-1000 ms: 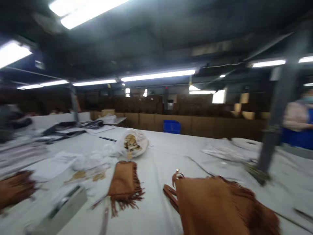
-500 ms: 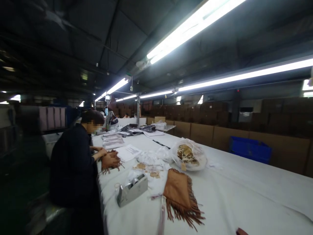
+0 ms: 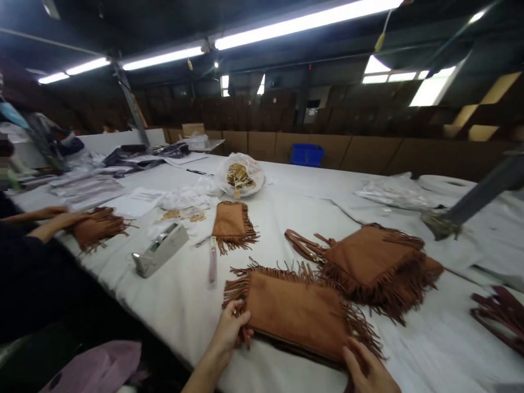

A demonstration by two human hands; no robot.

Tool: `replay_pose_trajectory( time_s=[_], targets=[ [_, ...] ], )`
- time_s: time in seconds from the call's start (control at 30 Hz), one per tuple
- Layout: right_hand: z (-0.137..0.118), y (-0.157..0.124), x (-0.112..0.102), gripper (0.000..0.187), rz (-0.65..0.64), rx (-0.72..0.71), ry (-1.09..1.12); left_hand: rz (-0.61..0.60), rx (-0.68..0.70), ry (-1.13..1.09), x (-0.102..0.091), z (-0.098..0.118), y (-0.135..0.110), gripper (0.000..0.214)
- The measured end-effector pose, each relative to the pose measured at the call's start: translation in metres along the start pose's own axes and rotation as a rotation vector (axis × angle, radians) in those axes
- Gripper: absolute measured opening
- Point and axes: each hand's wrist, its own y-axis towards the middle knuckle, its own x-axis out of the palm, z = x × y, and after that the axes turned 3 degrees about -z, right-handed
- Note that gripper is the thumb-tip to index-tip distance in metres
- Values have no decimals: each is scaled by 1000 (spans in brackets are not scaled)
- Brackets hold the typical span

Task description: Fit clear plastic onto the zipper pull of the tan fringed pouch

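A brown fringed pouch (image 3: 292,308) lies in front of me, its zipped edge toward me and fringe along its far edge and sides. My left hand (image 3: 231,330) pinches its near left corner, where a bit of gold-coloured metal shows between the fingers. At the near right corner my right hand (image 3: 366,365) grips the pouch, thumb on top and the other fingers partly hidden. Just beyond it rest stacked fringed pouches (image 3: 372,254) with a wrist strap (image 3: 305,245). A smaller fringed pouch (image 3: 231,219) sits farther off.
A tape dispenser (image 3: 161,250) stands left on the white table (image 3: 282,210). Behind it are a plastic bag of tan material (image 3: 240,177) and papers (image 3: 137,202). A co-worker's hands (image 3: 61,221) hold another fringed pouch (image 3: 100,226). A slanted post (image 3: 487,188) rises at right.
My view has swung right and downward. Both my hands, the pouch they hold and the stacked pouches have come into view. The co-worker now appears at the left edge.
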Motion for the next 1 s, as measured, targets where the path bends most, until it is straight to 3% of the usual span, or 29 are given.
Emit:
replay_pose_trajectory(
  time_s=[0.1, 0.27, 0.43, 0.5, 0.57, 0.67, 0.77, 0.87, 1.0],
  targets=[
    [5, -18, 1, 50, 18, 90, 120, -10, 46, -60, 5, 17, 2, 39],
    [21, -41, 17, 52, -101, 147, 189, -15, 21, -224, 5, 29, -6, 23],
    [1, -41, 33, 43, -191, 168, 114, -32, -76, -406, 15, 43, -23, 20],
    [-9, -30, 35, 38, -142, 194, 125, -58, -99, -434, 19, 50, -29, 20],
    [-17, -17, 35, 31, -15, 168, 208, -76, -79, -456, 19, 57, -33, 22],
    [-27, -8, 34, 25, 80, 93, 528, -35, -19, -480, 3, 65, -32, 22],
    [-34, -15, 34, 29, -120, 157, 831, 42, -1, -492, -27, 66, -26, 19],
    [-33, -29, 40, 30, -287, 196, 879, 71, -38, -454, -55, 62, -21, 20],
    [-22, -37, 58, 25, -239, 212, 744, 106, -39, -410, -71, 52, -22, 17]
  ],
)
